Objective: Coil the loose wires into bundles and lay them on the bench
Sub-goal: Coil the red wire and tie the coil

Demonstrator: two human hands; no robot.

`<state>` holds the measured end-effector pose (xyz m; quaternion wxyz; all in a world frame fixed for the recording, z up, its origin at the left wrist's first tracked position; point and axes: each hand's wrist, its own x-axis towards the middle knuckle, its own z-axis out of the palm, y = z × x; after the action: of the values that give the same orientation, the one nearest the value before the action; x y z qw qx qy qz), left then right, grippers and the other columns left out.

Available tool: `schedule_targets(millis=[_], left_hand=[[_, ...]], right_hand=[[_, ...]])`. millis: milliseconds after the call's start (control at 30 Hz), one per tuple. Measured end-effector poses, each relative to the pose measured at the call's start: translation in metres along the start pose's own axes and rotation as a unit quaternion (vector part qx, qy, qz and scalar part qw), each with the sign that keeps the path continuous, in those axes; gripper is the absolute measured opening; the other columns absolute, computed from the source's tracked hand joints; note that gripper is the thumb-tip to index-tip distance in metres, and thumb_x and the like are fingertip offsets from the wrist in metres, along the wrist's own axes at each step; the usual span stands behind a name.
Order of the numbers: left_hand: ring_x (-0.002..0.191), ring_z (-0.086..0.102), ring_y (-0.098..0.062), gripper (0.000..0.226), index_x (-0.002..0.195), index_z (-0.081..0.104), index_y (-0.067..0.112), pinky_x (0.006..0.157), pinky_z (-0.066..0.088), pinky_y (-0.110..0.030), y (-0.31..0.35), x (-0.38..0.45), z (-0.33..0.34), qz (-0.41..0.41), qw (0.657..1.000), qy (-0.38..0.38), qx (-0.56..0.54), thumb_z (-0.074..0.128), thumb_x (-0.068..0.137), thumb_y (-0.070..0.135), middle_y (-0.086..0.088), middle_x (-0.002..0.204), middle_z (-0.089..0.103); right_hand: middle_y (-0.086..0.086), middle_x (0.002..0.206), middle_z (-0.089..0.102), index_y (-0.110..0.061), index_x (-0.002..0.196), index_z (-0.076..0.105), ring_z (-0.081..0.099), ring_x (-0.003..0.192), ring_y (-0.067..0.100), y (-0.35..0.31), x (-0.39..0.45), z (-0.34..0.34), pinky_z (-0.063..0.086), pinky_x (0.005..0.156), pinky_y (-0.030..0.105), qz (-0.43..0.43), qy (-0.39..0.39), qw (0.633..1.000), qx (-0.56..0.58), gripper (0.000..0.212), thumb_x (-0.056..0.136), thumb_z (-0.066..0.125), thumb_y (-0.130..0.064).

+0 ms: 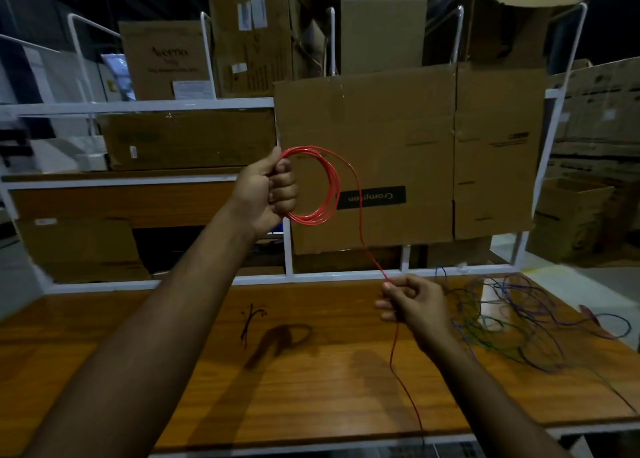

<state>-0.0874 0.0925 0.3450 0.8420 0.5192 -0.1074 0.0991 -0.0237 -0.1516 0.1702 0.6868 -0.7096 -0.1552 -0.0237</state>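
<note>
I am midway through coiling the red wire (330, 183). My left hand (268, 194) is raised above the bench (173, 371), fingers curled tight around one side of a round bundle of several thin, glossy red loops. Below it, on the bench's smooth, orange-brown wood-grain top, lie a few short black ties (251, 320), thin and bent, well apart from everything else.

From the top of the bundle a single strand runs down to the right into my right hand (414, 305), which pinches it between thumb and fingers just above the bench. Past that hand the free tail (403, 381) drops across the bench and off its near edge.

As I judge it, the next move calls for carrying the pinched length up and round to the left hand as one more loop, with the slack sliding evenly so the loops match in shape.

Further right a loose tangle of thin blue, green and purple wires (512, 322) sprawls on the bench, not yet coiled. Behind stand matte brown cardboard boxes (415, 138) on a white metal rack (138, 105).
</note>
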Motion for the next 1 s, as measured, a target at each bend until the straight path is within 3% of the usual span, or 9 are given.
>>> schedule_targets(millis=[100, 200, 300, 500, 633, 700, 767, 900, 1000], left_hand=[[0.037, 0.02, -0.005, 0.043, 0.07, 0.041, 0.02, 0.037, 0.014, -0.019, -0.008, 0.003, 0.004, 0.002, 1.0, 0.011, -0.001, 0.03, 0.106, 0.04, 0.008, 0.049, 0.025], [0.037, 0.02, -0.005, 0.043, 0.071, 0.041, 0.019, 0.036, 0.015, -0.019, -0.016, 0.005, 0.005, -0.002, 1.0, 0.019, -0.004, 0.031, 0.107, 0.04, 0.008, 0.049, 0.025], [0.037, 0.02, -0.005, 0.043, 0.072, 0.042, 0.019, 0.037, 0.014, -0.019, -0.026, 0.005, 0.006, -0.009, 1.0, 0.014, -0.001, 0.03, 0.107, 0.04, 0.008, 0.048, 0.026], [0.038, 0.023, -0.005, 0.041, 0.071, 0.047, 0.018, 0.036, 0.018, -0.018, -0.039, 0.003, 0.009, -0.026, 1.0, 0.009, -0.008, 0.038, 0.104, 0.042, 0.008, 0.049, 0.029], [0.039, 0.02, -0.005, 0.041, 0.07, 0.046, 0.019, 0.037, 0.014, -0.019, -0.038, 0.0, 0.007, -0.014, 0.999, 0.035, 0.019, 0.037, 0.105, 0.041, 0.008, 0.051, 0.025], [0.04, 0.02, -0.005, 0.041, 0.071, 0.046, 0.019, 0.039, 0.013, -0.02, -0.037, -0.002, 0.002, -0.018, 0.999, 0.045, 0.018, 0.037, 0.105, 0.041, 0.007, 0.052, 0.025], [0.04, 0.02, -0.005, 0.04, 0.072, 0.045, 0.019, 0.039, 0.013, -0.02, -0.036, -0.004, -0.002, -0.02, 0.999, 0.045, 0.01, 0.037, 0.105, 0.041, 0.008, 0.051, 0.026], [0.039, 0.021, -0.005, 0.041, 0.073, 0.045, 0.018, 0.038, 0.015, -0.019, -0.035, -0.004, -0.005, -0.022, 0.999, 0.045, -0.02, 0.036, 0.105, 0.041, 0.008, 0.05, 0.027], [0.038, 0.021, -0.005, 0.041, 0.073, 0.045, 0.019, 0.036, 0.015, -0.019, -0.034, -0.002, -0.002, -0.022, 0.998, 0.042, -0.03, 0.035, 0.105, 0.041, 0.008, 0.05, 0.026]], right_hand=[[0.006, 0.081, 0.07, -0.016, 0.091, 0.063, 0.071, 0.06, 0.011, -0.033, -0.016, 0.011, 0.056, 0.051, 0.024, -0.019, -0.084, 0.961, -0.264, 0.011, 0.1, 0.056, -0.019], [-0.003, 0.083, 0.068, -0.02, 0.093, 0.064, 0.066, 0.063, 0.004, -0.075, -0.037, 0.021, 0.053, 0.059, 0.021, -0.112, -0.189, 0.844, -0.49, 0.014, 0.101, 0.053, -0.024], [-0.006, 0.098, 0.066, -0.023, 0.108, 0.064, 0.063, 0.088, 0.008, -0.118, -0.048, 0.026, 0.053, 0.082, 0.028, -0.266, -0.222, 0.749, -0.565, 0.013, 0.1, 0.053, -0.023], [-0.024, 0.083, 0.05, -0.03, 0.105, 0.06, 0.052, 0.078, -0.011, -0.173, -0.044, 0.027, 0.042, 0.072, 0.011, -0.385, -0.229, 0.784, -0.431, 0.015, 0.099, 0.051, -0.021], [-0.003, 0.091, 0.07, -0.012, 0.118, 0.064, 0.064, 0.074, 0.002, -0.166, -0.027, 0.021, 0.054, 0.066, 0.017, -0.52, 0.052, 0.806, -0.278, 0.029, 0.097, 0.048, -0.023], [0.003, 0.082, 0.069, -0.009, 0.115, 0.061, 0.064, 0.064, 0.011, -0.154, -0.014, 0.015, 0.056, 0.055, 0.024, -0.486, 0.176, 0.808, -0.284, 0.019, 0.1, 0.053, -0.017], [0.003, 0.076, 0.062, -0.011, 0.108, 0.056, 0.061, 0.061, 0.017, -0.141, -0.005, 0.01, 0.054, 0.05, 0.034, -0.381, 0.213, 0.808, -0.395, 0.009, 0.101, 0.05, -0.012], [0.001, 0.072, 0.054, -0.01, 0.1, 0.058, 0.056, 0.058, 0.012, -0.122, -0.007, 0.013, 0.046, 0.049, 0.025, -0.14, 0.081, 0.744, -0.648, 0.011, 0.102, 0.048, -0.014], [0.0, 0.077, 0.057, -0.013, 0.103, 0.065, 0.063, 0.069, 0.014, -0.115, -0.025, 0.025, 0.057, 0.064, 0.029, -0.136, -0.063, 0.664, -0.732, 0.014, 0.101, 0.051, -0.015]])
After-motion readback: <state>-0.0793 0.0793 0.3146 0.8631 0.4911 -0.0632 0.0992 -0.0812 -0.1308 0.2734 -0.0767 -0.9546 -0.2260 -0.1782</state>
